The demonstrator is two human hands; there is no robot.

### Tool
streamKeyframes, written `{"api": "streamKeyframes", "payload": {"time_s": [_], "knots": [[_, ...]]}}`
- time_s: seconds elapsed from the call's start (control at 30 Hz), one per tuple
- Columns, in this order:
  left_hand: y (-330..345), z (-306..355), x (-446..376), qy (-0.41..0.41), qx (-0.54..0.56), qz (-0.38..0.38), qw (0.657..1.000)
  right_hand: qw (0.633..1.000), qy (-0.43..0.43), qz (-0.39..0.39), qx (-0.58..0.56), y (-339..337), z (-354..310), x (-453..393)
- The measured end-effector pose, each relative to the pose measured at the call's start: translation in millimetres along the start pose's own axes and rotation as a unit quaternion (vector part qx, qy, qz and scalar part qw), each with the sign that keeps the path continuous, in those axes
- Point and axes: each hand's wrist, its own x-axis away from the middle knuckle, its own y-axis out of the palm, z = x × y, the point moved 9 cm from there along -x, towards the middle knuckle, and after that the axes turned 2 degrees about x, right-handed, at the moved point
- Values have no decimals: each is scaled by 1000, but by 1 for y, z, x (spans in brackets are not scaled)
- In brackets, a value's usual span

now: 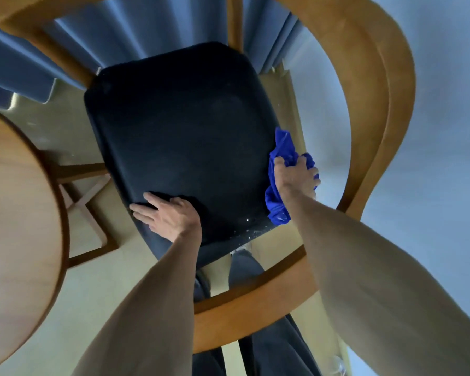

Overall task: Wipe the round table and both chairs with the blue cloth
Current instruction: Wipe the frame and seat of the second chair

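Note:
I look straight down on a chair with a black padded seat (pixel 179 137) and a curved wooden frame (pixel 377 109). My right hand (pixel 296 176) grips the bunched blue cloth (pixel 276 204) against the seat's right edge. My left hand (pixel 166 215) lies flat, fingers spread, on the seat's near left corner. The round wooden table (pixel 14 213) fills the left side of the view. A second chair is not in view.
Grey-blue curtains (pixel 120 31) hang behind the chair. The table's crossed wooden base (pixel 87 210) stands on the pale floor at the left. My dark trouser legs (pixel 269 343) are below the chair's near wooden rail (pixel 250 313). A pale wall lies to the right.

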Motion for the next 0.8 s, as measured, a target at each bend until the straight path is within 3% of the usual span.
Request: {"api": "streamKeyframes", "payload": {"time_s": [0.37, 0.63, 0.73, 0.8], "knots": [[-10, 16, 11, 9, -40, -6, 999, 999, -10, -13, 47, -4, 2, 8], [-32, 21, -7, 22, -61, 12, 998, 994, -20, 56, 91, 16, 10, 60], [-38, 19, -12, 41, -63, -2, 997, 993, -2, 57, 103, 33, 10, 86], [-44, 15, -17, 59, -66, -15, 996, 997, 36, 52, 53, 49, 15, 111]]}}
